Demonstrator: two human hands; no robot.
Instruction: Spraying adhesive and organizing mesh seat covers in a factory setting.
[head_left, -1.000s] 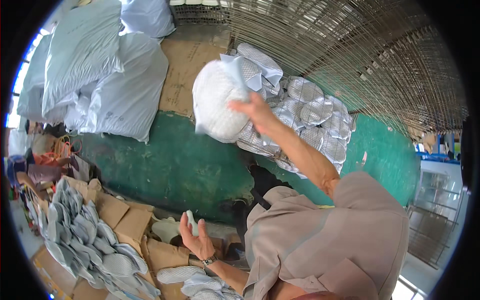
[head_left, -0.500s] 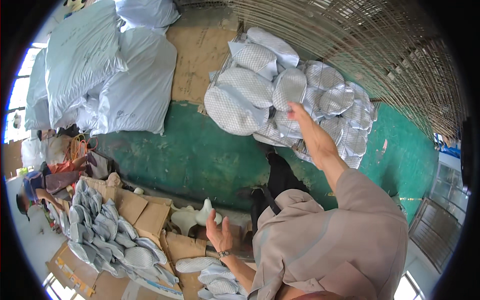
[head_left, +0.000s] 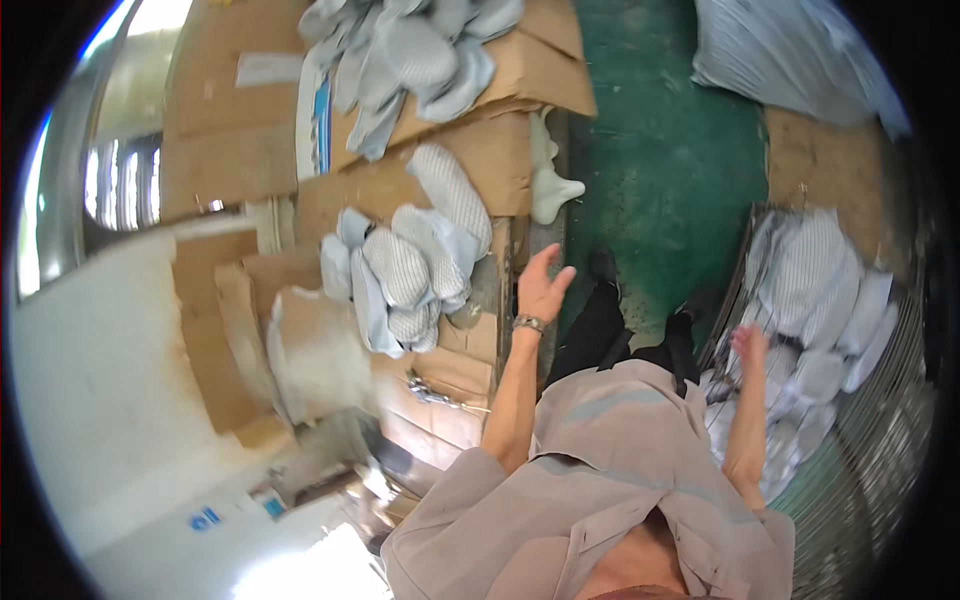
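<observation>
From my remote view, the left hand (head_left: 543, 290) is empty with its thumb and fingers spread, a watch (head_left: 528, 323) at its wrist, a small heap of quilted pads (head_left: 402, 262) to its left and a white moulded piece (head_left: 553, 192) just beyond its fingertips. I see the right hand (head_left: 748, 343) blurred, its fingers partly curled, and I cannot tell whether they grip anything; the larger pad pile (head_left: 812, 280) lies right beside it, reaching beyond it and to its right.

Pale patterned pads (head_left: 396, 268) heaped, overlapping, at both sides.
</observation>
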